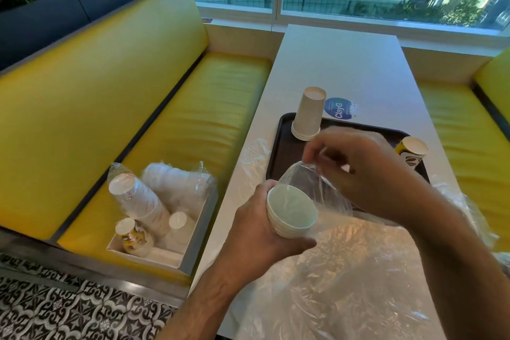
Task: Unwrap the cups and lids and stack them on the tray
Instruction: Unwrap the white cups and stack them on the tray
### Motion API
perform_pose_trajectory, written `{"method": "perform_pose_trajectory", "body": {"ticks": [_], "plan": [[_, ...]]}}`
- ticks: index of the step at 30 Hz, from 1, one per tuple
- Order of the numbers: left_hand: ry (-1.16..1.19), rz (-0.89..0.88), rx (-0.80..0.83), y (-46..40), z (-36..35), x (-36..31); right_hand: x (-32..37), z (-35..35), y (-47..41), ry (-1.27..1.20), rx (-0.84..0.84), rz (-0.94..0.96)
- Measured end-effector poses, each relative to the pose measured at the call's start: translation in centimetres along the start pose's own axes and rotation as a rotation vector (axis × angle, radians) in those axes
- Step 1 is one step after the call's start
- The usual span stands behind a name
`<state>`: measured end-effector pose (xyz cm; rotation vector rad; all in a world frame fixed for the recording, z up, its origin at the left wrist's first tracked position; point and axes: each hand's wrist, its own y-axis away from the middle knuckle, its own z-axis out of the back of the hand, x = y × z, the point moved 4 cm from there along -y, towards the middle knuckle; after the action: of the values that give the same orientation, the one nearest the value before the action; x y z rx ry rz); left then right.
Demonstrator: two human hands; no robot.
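Left hand [256, 225], right hand [367, 171]: bare, no gloves, rings or watch; forearms bare, no sleeves in view

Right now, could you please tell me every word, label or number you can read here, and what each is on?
"ClayG": on the round blue sticker on the white table; its smaller print is too small to read.
Red print on the plastic-wrapped cup stack in the white box: blurred.
Dark design on the yellow paper cup: unreadable.

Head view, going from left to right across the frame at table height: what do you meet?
Box of wrapped cups on the yellow bench, left hand gripping a cup stack, right hand pinching its plastic wrap, yellow cup on the tray.
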<state>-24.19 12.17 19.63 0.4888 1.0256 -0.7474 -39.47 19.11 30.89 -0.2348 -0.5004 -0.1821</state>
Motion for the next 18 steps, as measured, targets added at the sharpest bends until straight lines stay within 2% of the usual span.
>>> {"method": "perform_pose_trajectory", "body": {"ticks": [3, 5, 8, 18], "plan": [[-0.009, 0.022, 0.001, -0.2, 0.2, 0.3, -0.2, -1.0, 0.8, 0.012, 0.43, -0.103], [-0.005, 0.033, 0.009, -0.3, 0.2, 0.3, -0.4, -1.7, 1.4, -0.011, 0.559, -0.139], [-0.011, 0.026, 0.015, -0.5, 0.1, 0.2, -0.4, -2.7, 1.6, -0.028, 0.584, -0.145], [-0.086, 0.039, 0.042, -0.6, 0.6, -0.1, -1.5, -4.0, 1.8, -0.146, 0.447, -0.1]]}}
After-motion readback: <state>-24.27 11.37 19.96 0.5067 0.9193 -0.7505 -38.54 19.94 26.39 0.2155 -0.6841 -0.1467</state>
